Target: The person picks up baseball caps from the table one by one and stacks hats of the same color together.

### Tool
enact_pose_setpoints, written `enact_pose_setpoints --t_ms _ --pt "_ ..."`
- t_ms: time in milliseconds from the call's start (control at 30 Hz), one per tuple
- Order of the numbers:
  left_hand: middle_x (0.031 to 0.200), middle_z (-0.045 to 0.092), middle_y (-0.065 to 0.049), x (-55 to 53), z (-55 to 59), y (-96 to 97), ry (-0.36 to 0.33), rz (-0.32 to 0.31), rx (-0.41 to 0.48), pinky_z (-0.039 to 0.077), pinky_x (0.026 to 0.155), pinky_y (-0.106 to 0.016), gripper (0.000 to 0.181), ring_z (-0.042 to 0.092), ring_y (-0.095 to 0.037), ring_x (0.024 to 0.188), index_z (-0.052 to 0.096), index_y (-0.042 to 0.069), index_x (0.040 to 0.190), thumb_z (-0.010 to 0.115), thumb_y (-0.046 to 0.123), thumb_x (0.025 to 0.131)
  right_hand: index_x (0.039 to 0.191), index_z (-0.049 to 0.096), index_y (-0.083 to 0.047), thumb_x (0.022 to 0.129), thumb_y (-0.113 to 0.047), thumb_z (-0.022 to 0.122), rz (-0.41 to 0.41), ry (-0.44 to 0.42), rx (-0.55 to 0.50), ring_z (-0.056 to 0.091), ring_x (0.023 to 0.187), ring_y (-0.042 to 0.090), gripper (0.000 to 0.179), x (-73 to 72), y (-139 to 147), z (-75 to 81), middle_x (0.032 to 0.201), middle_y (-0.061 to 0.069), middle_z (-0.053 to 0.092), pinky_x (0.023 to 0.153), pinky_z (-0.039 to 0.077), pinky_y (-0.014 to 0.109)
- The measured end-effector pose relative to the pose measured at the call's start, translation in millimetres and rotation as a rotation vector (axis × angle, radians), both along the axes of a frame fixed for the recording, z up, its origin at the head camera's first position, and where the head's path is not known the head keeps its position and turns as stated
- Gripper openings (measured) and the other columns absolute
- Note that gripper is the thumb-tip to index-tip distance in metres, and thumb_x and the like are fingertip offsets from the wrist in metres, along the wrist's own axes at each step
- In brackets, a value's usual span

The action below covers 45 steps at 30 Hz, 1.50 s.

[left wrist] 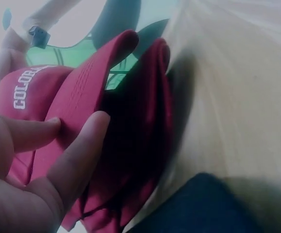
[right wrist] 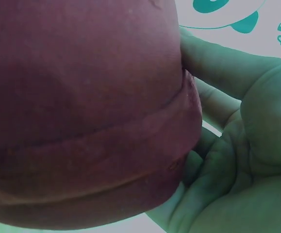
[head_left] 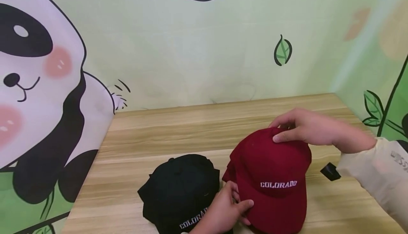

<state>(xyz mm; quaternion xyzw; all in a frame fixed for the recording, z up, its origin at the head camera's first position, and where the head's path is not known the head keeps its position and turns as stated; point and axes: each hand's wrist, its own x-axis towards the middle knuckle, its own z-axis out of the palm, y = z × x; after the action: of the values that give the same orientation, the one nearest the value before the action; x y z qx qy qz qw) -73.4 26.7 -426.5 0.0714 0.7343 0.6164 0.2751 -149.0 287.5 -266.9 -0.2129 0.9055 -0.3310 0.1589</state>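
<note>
A dark red baseball cap (head_left: 271,159) with white COLORADO lettering is held over the right half of the table, its brim toward the near edge. My left hand (head_left: 223,207) pinches the left side of that brim between thumb and fingers. Across the top of the crown, my right hand (head_left: 313,127) grips from behind, its thumb on the front face. A second red cap (left wrist: 152,102) lies directly beneath, with a gap between the two brims in the left wrist view. In the right wrist view the red crowns (right wrist: 91,97) overlap in layers beside the right palm.
A black cap (head_left: 178,184), also lettered COLORADO, rests on the wooden table (head_left: 153,131) just left of the red ones. Behind the table hangs a green backdrop (head_left: 178,49) with a panda and leaves. A small black object (head_left: 330,172) sits by the right sleeve.
</note>
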Motion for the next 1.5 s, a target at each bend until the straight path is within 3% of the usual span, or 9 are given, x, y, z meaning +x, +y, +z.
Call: enact_pose_setpoints --t_ms 233,533,800,1067,1233,1500 --pt "0.078 0.052 -0.004 6.8 -7.8 2.4 0.05 -0.012 -0.043 0.055 0.058 -0.027 0.024 0.068 -0.023 0.055 0.047 0.007 0.095 0.069 0.015 0.09 0.106 0.07 -0.02 0.086 -0.033 0.072 -0.01 -0.001 0.011 0.061 0.085 0.015 0.024 -3.7 -2.2 -19.5 0.094 -0.002 0.068 0.069 0.052 0.027" --pt "0.078 0.055 -0.005 11.3 -18.2 2.5 0.012 -0.014 -0.068 0.055 0.056 -0.03 0.022 0.063 -0.017 0.054 0.047 0.006 0.096 0.068 0.012 0.09 0.105 0.071 -0.02 0.086 -0.032 0.072 0.03 0.012 0.019 0.06 0.08 0.013 0.023 -7.8 -7.4 -40.3 0.092 -0.004 0.068 0.067 0.051 0.027" --pt "0.08 0.056 -0.003 8.8 -22.8 -0.7 0.121 -0.056 -0.174 0.048 0.066 -0.027 0.022 0.056 -0.011 0.074 0.05 0.004 0.095 0.069 0.013 0.088 0.107 0.071 -0.017 0.086 -0.029 0.072 0.042 -0.05 -0.005 0.061 0.083 0.015 0.025 -13.1 -12.4 -51.1 0.095 -0.002 0.069 0.069 0.051 0.028" --pt "0.083 0.057 -0.004 5.5 -22.5 0.5 0.075 -0.053 -0.149 0.052 0.067 -0.031 0.022 0.059 -0.013 0.076 0.05 0.003 0.1 0.068 0.01 0.089 0.11 0.071 -0.014 0.086 -0.028 0.072 0.011 -0.051 -0.006 0.061 0.085 0.015 0.028 -14.8 -12.5 -55.8 0.098 0.0 0.069 0.07 0.052 0.03" --pt "0.079 0.055 -0.005 6.3 -20.5 0.2 0.07 -0.046 -0.15 0.051 0.06 -0.028 0.021 0.059 -0.013 0.064 0.049 0.004 0.096 0.068 0.012 0.089 0.11 0.071 -0.014 0.086 -0.028 0.072 -0.001 -0.038 -0.01 0.06 0.086 0.016 0.028 -14.8 -12.4 -54.4 0.099 0.0 0.069 0.071 0.051 0.03" --pt "0.069 0.056 -0.002 5.8 -14.7 -4.5 0.175 -0.072 -0.209 0.046 0.055 -0.025 0.024 0.057 -0.011 0.059 0.052 0.005 0.094 0.071 0.018 0.087 0.113 0.069 -0.014 0.086 -0.03 0.072 -0.033 -0.009 0.007 0.059 0.089 0.016 0.031 -13.6 -10.8 -55.8 0.103 0.002 0.068 0.072 0.051 0.03"
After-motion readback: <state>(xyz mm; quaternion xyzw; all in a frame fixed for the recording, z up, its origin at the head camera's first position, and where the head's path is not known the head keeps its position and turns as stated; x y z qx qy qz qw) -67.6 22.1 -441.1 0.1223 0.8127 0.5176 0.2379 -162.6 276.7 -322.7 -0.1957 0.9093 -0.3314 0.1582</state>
